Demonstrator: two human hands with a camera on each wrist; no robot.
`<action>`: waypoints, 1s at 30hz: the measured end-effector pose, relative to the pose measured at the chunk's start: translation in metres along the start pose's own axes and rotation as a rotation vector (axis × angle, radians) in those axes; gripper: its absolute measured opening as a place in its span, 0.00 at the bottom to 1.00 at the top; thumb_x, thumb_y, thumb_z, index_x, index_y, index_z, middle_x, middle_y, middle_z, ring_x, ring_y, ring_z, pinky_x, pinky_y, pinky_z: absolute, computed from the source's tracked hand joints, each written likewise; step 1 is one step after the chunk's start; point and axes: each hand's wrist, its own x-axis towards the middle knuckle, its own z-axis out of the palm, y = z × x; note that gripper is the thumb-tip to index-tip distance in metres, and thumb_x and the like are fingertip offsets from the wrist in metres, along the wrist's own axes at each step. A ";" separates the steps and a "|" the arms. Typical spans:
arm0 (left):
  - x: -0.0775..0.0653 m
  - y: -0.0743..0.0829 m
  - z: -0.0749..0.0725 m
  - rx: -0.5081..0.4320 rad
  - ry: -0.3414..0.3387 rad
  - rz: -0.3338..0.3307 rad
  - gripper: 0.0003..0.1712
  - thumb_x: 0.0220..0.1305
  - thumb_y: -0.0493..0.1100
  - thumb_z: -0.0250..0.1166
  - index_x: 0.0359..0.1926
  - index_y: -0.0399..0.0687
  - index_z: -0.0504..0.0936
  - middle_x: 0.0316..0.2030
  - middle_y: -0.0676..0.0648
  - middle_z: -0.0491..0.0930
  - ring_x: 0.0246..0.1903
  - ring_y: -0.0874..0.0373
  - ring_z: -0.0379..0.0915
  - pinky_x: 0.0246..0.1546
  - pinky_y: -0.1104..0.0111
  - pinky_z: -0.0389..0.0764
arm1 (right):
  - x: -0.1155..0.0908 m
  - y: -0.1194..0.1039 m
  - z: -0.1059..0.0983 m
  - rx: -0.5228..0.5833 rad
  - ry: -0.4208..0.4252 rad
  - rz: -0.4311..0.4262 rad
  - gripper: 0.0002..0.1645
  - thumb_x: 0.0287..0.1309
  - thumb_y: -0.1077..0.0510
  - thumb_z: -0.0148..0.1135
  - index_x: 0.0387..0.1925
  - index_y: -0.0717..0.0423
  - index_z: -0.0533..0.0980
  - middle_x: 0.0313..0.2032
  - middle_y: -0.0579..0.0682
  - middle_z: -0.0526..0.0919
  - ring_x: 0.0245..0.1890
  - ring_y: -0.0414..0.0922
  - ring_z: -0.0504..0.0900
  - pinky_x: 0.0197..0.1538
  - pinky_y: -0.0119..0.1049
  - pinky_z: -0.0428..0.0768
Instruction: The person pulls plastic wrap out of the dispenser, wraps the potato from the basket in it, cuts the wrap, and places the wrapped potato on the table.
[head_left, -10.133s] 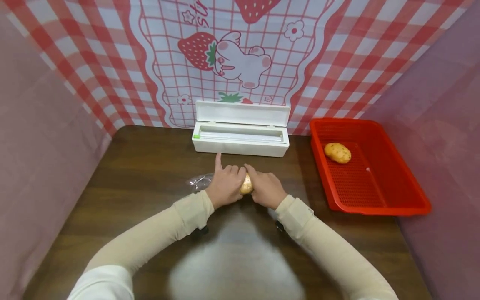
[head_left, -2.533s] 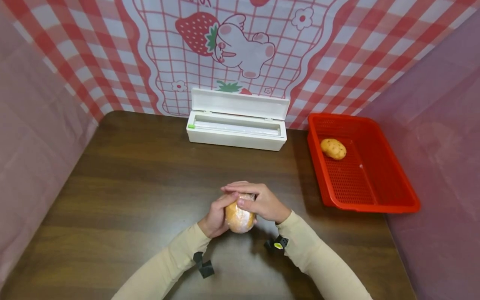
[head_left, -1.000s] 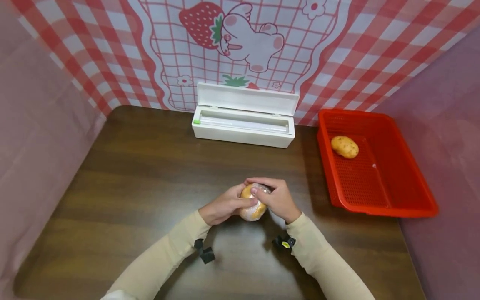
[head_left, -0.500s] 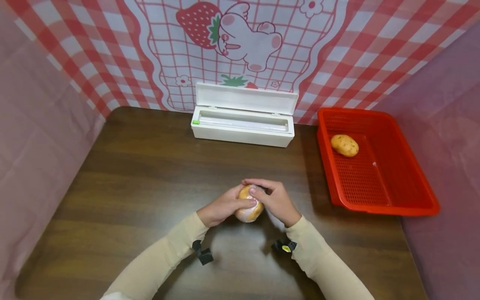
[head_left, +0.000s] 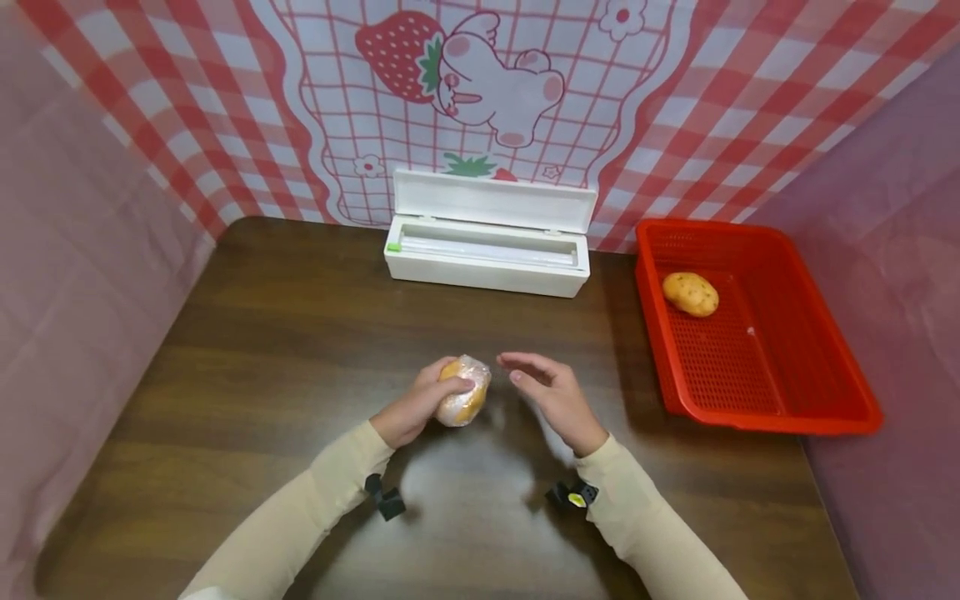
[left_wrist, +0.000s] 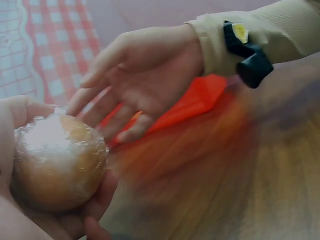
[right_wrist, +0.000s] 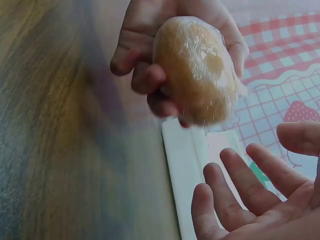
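A potato (head_left: 463, 400) wrapped in shiny clear cling film is held above the table, and my left hand (head_left: 415, 407) grips it with the thumb across its top. The right wrist view shows the wrapped potato (right_wrist: 195, 70) from below, with fingers curled round its side. My right hand (head_left: 553, 397) is apart from it, a short way to the right, its fingers relaxed and holding nothing. In the left wrist view that right hand (left_wrist: 150, 75) has its palm turned toward the potato (left_wrist: 60, 165).
At the back stands a white cling film box (head_left: 483, 277), lid raised, with a roll inside and a green slider (head_left: 393, 247) at its left end. A red plastic basket (head_left: 780, 423) on the right holds one bare potato (head_left: 690, 294). A checked cloth hangs behind.
Half a second ago both hands were round the wrapped potato. The right hand has let go, and the left has carried the potato a little to the left.
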 end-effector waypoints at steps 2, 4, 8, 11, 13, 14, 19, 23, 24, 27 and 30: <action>0.000 0.003 -0.007 -0.034 0.039 -0.007 0.29 0.64 0.43 0.62 0.62 0.31 0.70 0.46 0.41 0.77 0.40 0.57 0.76 0.41 0.69 0.79 | -0.001 0.001 -0.001 -0.003 0.007 0.018 0.18 0.68 0.66 0.60 0.57 0.69 0.78 0.56 0.63 0.82 0.59 0.58 0.78 0.58 0.33 0.77; 0.001 0.006 -0.014 -0.061 0.055 -0.007 0.28 0.67 0.44 0.61 0.61 0.31 0.70 0.44 0.42 0.78 0.37 0.58 0.77 0.38 0.68 0.81 | -0.001 0.003 -0.003 -0.011 0.011 0.039 0.18 0.68 0.65 0.60 0.57 0.70 0.78 0.55 0.66 0.82 0.59 0.59 0.79 0.58 0.32 0.77; 0.002 0.014 -0.030 -0.087 0.086 0.000 0.29 0.69 0.48 0.62 0.62 0.32 0.70 0.41 0.43 0.78 0.35 0.57 0.79 0.36 0.66 0.83 | -0.003 0.006 -0.005 -0.032 0.012 0.077 0.20 0.68 0.64 0.61 0.57 0.72 0.77 0.54 0.69 0.81 0.58 0.61 0.79 0.56 0.30 0.77; 0.003 0.020 -0.043 -0.089 0.141 0.013 0.29 0.68 0.47 0.63 0.62 0.33 0.71 0.41 0.43 0.78 0.35 0.56 0.78 0.36 0.67 0.83 | -0.004 0.007 -0.007 -0.042 0.009 0.094 0.20 0.68 0.64 0.61 0.57 0.73 0.77 0.54 0.70 0.81 0.58 0.61 0.79 0.56 0.30 0.77; 0.003 0.021 -0.051 -0.088 0.185 0.026 0.28 0.66 0.45 0.63 0.61 0.32 0.73 0.40 0.42 0.78 0.35 0.55 0.78 0.35 0.67 0.83 | -0.005 0.009 -0.008 -0.052 0.005 0.108 0.20 0.68 0.64 0.61 0.57 0.72 0.77 0.54 0.69 0.81 0.58 0.61 0.79 0.56 0.29 0.77; 0.004 0.022 -0.055 -0.078 0.207 0.031 0.27 0.66 0.44 0.63 0.60 0.32 0.73 0.40 0.42 0.78 0.34 0.55 0.78 0.34 0.67 0.82 | -0.005 0.011 -0.008 -0.058 0.002 0.115 0.20 0.69 0.63 0.60 0.57 0.72 0.76 0.54 0.68 0.81 0.58 0.60 0.79 0.55 0.29 0.77; 0.005 0.021 -0.069 -0.028 0.326 0.051 0.17 0.64 0.42 0.62 0.49 0.35 0.78 0.39 0.43 0.77 0.34 0.56 0.76 0.33 0.68 0.81 | -0.008 0.021 -0.011 -0.108 -0.011 0.167 0.20 0.70 0.62 0.60 0.58 0.71 0.77 0.53 0.65 0.83 0.56 0.58 0.80 0.53 0.28 0.77; 0.005 0.020 -0.074 -0.027 0.364 0.031 0.15 0.64 0.44 0.64 0.47 0.39 0.78 0.39 0.44 0.77 0.34 0.56 0.76 0.32 0.66 0.82 | -0.009 0.031 -0.013 -0.157 -0.030 0.217 0.21 0.71 0.59 0.60 0.58 0.68 0.77 0.52 0.61 0.84 0.56 0.54 0.81 0.54 0.28 0.76; 0.005 0.021 -0.076 -0.032 0.356 0.023 0.17 0.64 0.45 0.65 0.48 0.39 0.78 0.39 0.43 0.77 0.33 0.55 0.77 0.32 0.65 0.83 | -0.009 0.034 -0.014 -0.166 -0.032 0.228 0.20 0.71 0.59 0.60 0.58 0.68 0.78 0.52 0.60 0.85 0.56 0.53 0.81 0.55 0.29 0.75; 0.004 0.023 -0.079 -0.017 0.331 -0.004 0.24 0.63 0.48 0.68 0.54 0.38 0.76 0.42 0.41 0.76 0.34 0.55 0.77 0.31 0.62 0.84 | -0.009 0.039 -0.014 -0.180 -0.029 0.242 0.20 0.71 0.58 0.59 0.58 0.66 0.78 0.51 0.58 0.86 0.56 0.52 0.81 0.56 0.32 0.75; 0.003 0.024 -0.082 0.017 0.327 -0.025 0.30 0.61 0.48 0.72 0.59 0.37 0.74 0.46 0.39 0.75 0.36 0.54 0.77 0.32 0.62 0.85 | -0.008 0.041 -0.012 -0.194 -0.026 0.246 0.20 0.71 0.57 0.60 0.57 0.65 0.79 0.50 0.57 0.86 0.55 0.51 0.82 0.55 0.34 0.75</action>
